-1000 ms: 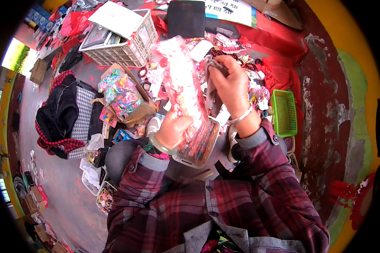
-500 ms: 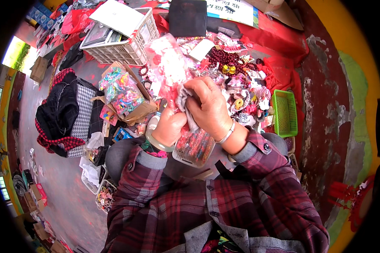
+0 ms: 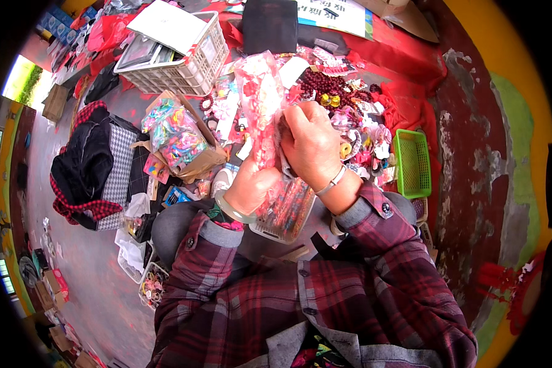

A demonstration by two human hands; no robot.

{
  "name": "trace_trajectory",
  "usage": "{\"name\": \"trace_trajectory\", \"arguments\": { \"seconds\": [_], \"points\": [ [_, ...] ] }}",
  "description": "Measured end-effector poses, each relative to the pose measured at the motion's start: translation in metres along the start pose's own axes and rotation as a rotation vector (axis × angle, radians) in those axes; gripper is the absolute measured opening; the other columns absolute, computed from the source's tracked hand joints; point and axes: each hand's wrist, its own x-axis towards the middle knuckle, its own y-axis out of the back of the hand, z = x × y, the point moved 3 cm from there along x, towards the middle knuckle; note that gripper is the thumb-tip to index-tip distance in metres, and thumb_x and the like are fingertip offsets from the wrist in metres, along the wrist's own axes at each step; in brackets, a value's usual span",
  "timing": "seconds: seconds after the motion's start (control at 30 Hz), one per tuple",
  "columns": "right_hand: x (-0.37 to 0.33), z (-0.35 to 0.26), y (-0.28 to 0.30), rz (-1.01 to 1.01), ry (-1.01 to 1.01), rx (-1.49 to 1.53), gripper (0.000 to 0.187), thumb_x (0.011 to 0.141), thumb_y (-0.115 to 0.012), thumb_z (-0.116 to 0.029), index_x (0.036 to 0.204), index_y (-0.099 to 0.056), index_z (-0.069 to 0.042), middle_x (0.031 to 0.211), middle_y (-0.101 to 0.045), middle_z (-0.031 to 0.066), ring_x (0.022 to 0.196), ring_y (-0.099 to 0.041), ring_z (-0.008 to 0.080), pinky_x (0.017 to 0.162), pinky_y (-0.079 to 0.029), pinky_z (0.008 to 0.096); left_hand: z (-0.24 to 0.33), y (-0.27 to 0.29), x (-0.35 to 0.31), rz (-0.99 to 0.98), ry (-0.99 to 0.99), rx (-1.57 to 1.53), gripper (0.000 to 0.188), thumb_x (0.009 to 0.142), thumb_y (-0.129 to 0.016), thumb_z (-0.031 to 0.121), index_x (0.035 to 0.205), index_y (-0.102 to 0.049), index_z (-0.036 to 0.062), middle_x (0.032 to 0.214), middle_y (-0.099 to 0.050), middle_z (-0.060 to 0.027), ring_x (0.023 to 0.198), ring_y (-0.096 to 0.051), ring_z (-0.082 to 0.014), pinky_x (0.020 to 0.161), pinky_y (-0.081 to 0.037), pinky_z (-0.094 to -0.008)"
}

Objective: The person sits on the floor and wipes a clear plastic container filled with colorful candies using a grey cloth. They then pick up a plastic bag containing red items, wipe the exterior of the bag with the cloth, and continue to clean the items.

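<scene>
The left hand (image 3: 251, 189) is closed around the lower end of a clear plastic bag (image 3: 262, 92) of red and white items; the bag extends to the far side, above the pile. The right hand (image 3: 314, 144) grips a grey cloth (image 3: 285, 163) — positioned at the bag's right edge. A pale basket (image 3: 276, 237) sits on the near side. Left: cardboard box (image 3: 212, 161); far left: white crate (image 3: 187, 78). Right: green basket (image 3: 413, 164).

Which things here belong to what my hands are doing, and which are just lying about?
In use:
clear plastic bag, in the left hand
grey cloth, in the right hand

Lying about:
green basket
pale crate
cardboard box
dark red beads
</scene>
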Motion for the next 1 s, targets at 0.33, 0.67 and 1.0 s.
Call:
{"name": "trace_trajectory", "arguments": {
  "seconds": [0.33, 0.67, 1.0],
  "points": [
    [0.020, 0.064, 0.012, 0.080, -0.341, 0.157, 0.021, 0.072, -0.061, -0.009, 0.092, -0.060, -0.002, 0.086, -0.059, 0.0164, 0.078, -0.059, 0.0340, 0.069, -0.049, 0.0398, -0.004, 0.008, -0.003, -0.090, 0.028, -0.135, 0.050, 0.080, -0.041, -0.007, 0.129, -0.043, 0.0004, 0.111, -0.056, -0.0070, 0.097, -0.057, -0.0137, 0.078, -0.047, -0.0262],
    [0.003, -0.027, 0.017, -0.194, -0.087, 0.460, 0.029, 0.077, -0.061, -0.010, 0.104, -0.061, 0.000, 0.094, -0.057, 0.0188, 0.086, -0.058, 0.0350, 0.073, -0.048, 0.0404, 0.003, 0.027, 0.006, 0.131, 0.009, -0.346, 0.041, 0.082, -0.044, -0.008, 0.122, -0.047, 0.0036, 0.107, -0.058, -0.0081, 0.091, -0.060, -0.0166, 0.076, -0.050, -0.0288],
    [-0.013, -0.023, -0.003, -0.061, -0.063, 0.442, 0.028, 0.073, -0.066, -0.004, 0.100, -0.060, -0.006, 0.081, -0.053, 0.0114, 0.074, -0.053, 0.0294, 0.065, -0.044, 0.0372, 0.006, 0.021, -0.001, -0.113, -0.009, -0.358, 0.038, 0.093, -0.046, 0.011, 0.130, -0.043, 0.0019, 0.123, -0.053, -0.0116, 0.109, -0.056, -0.0221, 0.092, -0.048, -0.0347]
  ]
}}
